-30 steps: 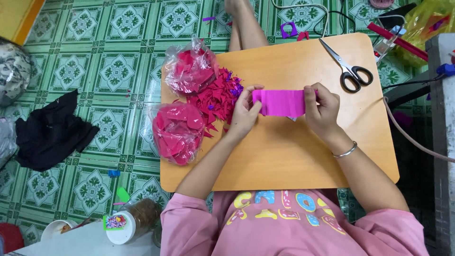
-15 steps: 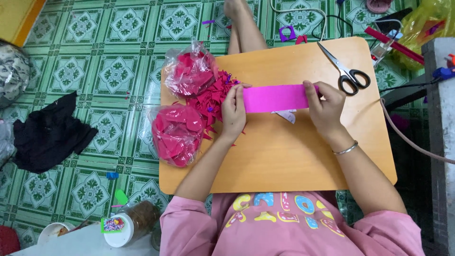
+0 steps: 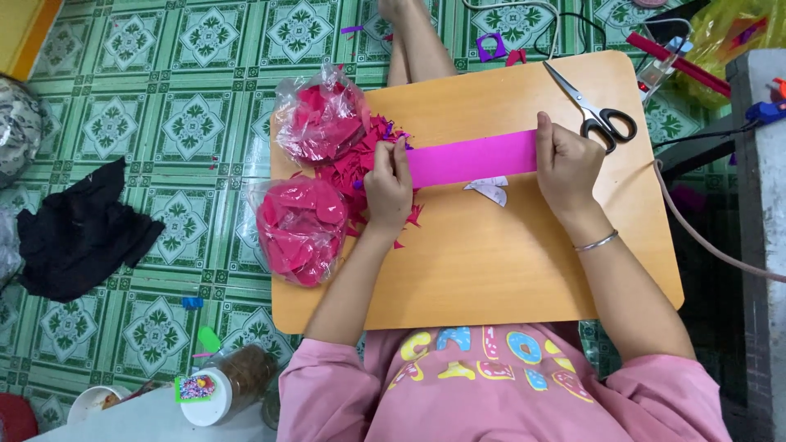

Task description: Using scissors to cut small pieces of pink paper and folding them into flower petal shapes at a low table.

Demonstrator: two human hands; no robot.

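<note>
Saw left hand (image 3: 387, 184) pinching left end of pink paper strip (image 3: 472, 158), right hand (image 3: 566, 160) gripping right end; strip stretched flat over wooden board (image 3: 491, 270). Beyond: petal bags (image 3: 315, 123), scissors (image 3: 591, 108).

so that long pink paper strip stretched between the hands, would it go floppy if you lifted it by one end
Probably yes. The long pink paper strip looks thin and flat, kept straight only by the left hand and right hand at its ends. It seems very light, so a push would likely slide or crumple it on the smooth wooden board.
</note>
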